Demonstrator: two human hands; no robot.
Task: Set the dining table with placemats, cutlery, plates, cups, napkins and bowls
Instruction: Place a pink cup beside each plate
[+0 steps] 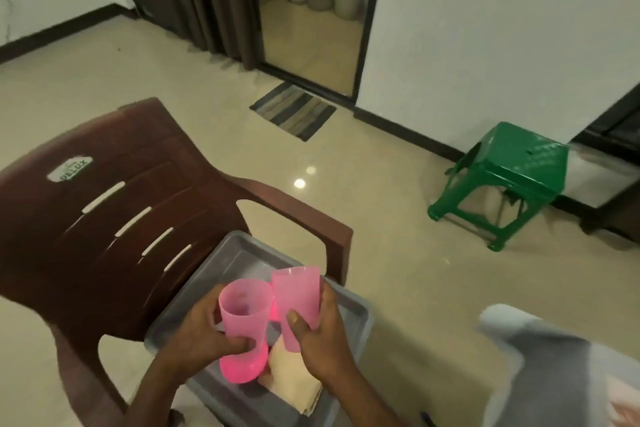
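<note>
- Left hand (204, 333) grips a pink cup (244, 322); right hand (320, 340) grips a second pink cup (298, 298).
- Both cups are held above a grey tray (242, 250) on a brown chair (104, 218).
- Folded beige napkins (294, 381) lie in the tray.

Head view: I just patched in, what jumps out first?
Two pink cups at bottom centre, one in the left hand, one in the right hand, held over a grey tray resting on a brown plastic chair. A green stool stands by the wall, right.
</note>
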